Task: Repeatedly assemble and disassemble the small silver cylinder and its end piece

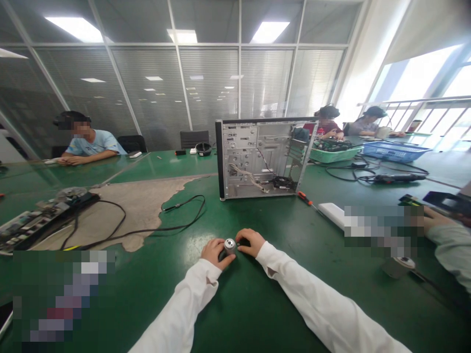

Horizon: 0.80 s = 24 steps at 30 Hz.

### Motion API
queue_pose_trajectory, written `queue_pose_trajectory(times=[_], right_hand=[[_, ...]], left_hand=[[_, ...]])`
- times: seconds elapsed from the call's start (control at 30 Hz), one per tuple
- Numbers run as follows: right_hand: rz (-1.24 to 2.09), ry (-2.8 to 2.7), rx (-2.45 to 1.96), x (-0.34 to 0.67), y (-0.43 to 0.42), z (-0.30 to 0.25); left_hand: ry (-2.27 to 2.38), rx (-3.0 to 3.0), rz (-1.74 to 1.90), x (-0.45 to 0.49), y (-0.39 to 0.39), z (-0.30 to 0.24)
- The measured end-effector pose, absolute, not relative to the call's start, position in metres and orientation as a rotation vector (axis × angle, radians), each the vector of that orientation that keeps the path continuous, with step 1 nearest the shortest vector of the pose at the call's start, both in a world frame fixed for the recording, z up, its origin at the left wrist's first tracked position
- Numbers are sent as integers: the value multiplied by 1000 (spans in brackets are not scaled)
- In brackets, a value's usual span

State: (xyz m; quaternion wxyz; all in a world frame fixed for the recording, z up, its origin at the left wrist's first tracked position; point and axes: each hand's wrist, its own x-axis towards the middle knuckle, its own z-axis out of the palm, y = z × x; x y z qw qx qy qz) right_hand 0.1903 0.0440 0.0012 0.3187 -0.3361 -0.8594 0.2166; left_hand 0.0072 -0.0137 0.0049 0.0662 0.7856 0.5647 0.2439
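My left hand [214, 253] is closed around a small silver metal cylinder [229, 246], with the thumb on its near side and the fingers on its left. The cylinder stands upright, and its round top has a dark hole in the centre. Just to the right, my right hand [251, 242] has its fingers curled in a pinch close to the cylinder. Something small and dark shows at those fingertips, too small to name. Beyond both hands, an opened computer case [265, 159] stands on the green table [253, 304], with loose cables and a black fan inside.
An orange-handled screwdriver [304, 198] lies by the case's right corner. Left are a black cable [184, 226] and circuit boards [44, 215]. Green [336, 155] and blue baskets [395, 151] stand back right. A co-worker's sleeve [454, 250] reaches in near another cylinder [399, 267].
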Motion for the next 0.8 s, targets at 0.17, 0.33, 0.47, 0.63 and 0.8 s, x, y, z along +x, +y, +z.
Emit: queue_pose_trajectory(times=[0.17,0.33,0.47,0.63,0.8], right_hand=[[695,-2282,-848,211,56,0],[567,-2257,-807,212,58,-1],[468,-2274,-787,207,57,-3],[467,-2275,-789,207,56,-3],[462,-2268,-805,207,54,-1]], left_hand=[[1697,2369,697,7,-15,8],[1712,2351,708,7,-14,6],[1713,2371,716,7,-11,1],[1709,2386,710,7,-11,1],[1719,2380,709,7,-12,3]])
